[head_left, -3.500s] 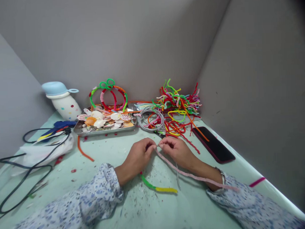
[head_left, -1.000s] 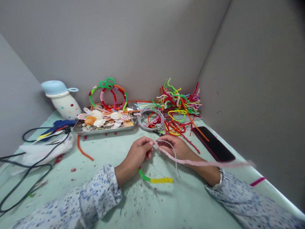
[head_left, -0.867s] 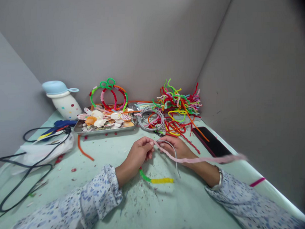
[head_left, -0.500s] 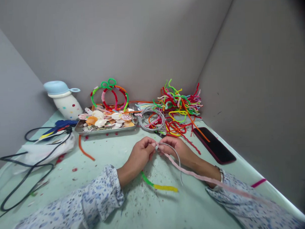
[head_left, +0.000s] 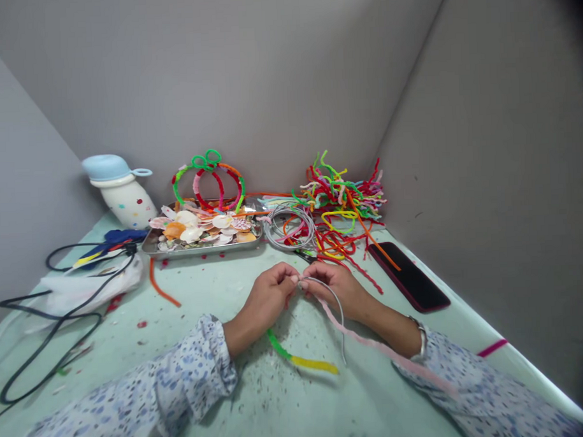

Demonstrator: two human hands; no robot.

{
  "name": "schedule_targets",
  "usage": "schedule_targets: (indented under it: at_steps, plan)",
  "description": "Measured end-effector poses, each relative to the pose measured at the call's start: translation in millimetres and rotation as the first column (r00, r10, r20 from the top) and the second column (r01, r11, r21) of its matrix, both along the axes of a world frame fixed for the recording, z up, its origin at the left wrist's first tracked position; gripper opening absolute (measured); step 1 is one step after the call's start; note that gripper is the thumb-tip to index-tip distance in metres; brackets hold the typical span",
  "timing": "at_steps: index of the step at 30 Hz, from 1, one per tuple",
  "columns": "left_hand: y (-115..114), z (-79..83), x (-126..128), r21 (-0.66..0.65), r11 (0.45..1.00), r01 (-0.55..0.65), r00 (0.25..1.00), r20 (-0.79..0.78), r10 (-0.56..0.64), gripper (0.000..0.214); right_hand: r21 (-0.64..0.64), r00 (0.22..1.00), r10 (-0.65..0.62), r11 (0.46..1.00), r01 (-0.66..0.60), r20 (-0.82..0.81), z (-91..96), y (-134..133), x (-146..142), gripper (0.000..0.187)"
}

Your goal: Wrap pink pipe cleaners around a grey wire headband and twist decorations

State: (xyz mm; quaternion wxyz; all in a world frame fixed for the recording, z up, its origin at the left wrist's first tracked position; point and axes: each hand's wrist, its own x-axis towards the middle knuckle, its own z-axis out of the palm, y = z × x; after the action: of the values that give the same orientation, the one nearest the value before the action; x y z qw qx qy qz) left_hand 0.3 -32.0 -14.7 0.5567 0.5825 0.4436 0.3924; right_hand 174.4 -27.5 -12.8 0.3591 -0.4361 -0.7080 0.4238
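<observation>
My left hand is closed in a pinch in the middle of the table. Below it sticks out a wrapped length of green and yellow pipe cleaner, which looks like the far part of the wire in my fingers. My right hand pinches close beside the left, fingertips almost touching. From between them a bare grey wire curves down to the right. A pink pipe cleaner trails from my right fingers across the right wrist and sleeve. The exact join at the fingertips is too small to make out.
Behind my hands are a metal tray of shells, a grey wire coil and a heap of pipe cleaners. Wrapped rings stand above the tray. A phone lies right; a bottle and black cable are left.
The pink pipe cleaner's trailing end has drawn in toward my hands and sags lower. The green and yellow part has dipped slightly. Both hands keep pinching in nearly the same spot.
</observation>
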Motion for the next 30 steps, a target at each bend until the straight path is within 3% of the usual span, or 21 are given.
schedule_targets:
  at_steps: [5,13,16,20,22,30]
  plan:
    - [1.3,2.3,-1.4,-0.058,0.997,0.048,0.999,-0.024,-0.049,0.012,0.138,0.993,-0.002,0.990,-0.014,0.118,-1.9,0.1,3.4,0.013]
    - [3.7,1.9,-2.9,-0.038,0.994,0.102,0.994,-0.040,-0.104,0.021,0.180,0.989,0.017,0.983,-0.043,0.147,-1.5,-0.6,4.7,0.010]
    - [3.6,2.3,-2.8,-0.064,0.994,0.092,0.996,-0.012,-0.093,0.020,0.096,0.994,0.037,0.994,-0.047,0.102,2.4,-1.7,3.9,0.009]
    - [3.7,4.3,-3.6,-0.112,0.992,0.065,0.998,0.029,-0.062,0.020,-0.143,0.997,0.071,0.987,-0.071,-0.006,3.6,-2.2,2.3,0.013]
    - [4.8,4.4,-4.6,-0.142,0.988,0.064,0.995,0.083,-0.052,0.020,-0.184,0.998,0.047,0.982,-0.052,-0.032,3.1,-0.7,2.7,0.017]
    - [10.0,2.6,-7.4,-0.175,0.981,0.078,0.981,0.187,-0.045,0.024,0.142,0.991,-0.076,0.988,0.060,0.107,4.7,17.3,23.3,0.021]
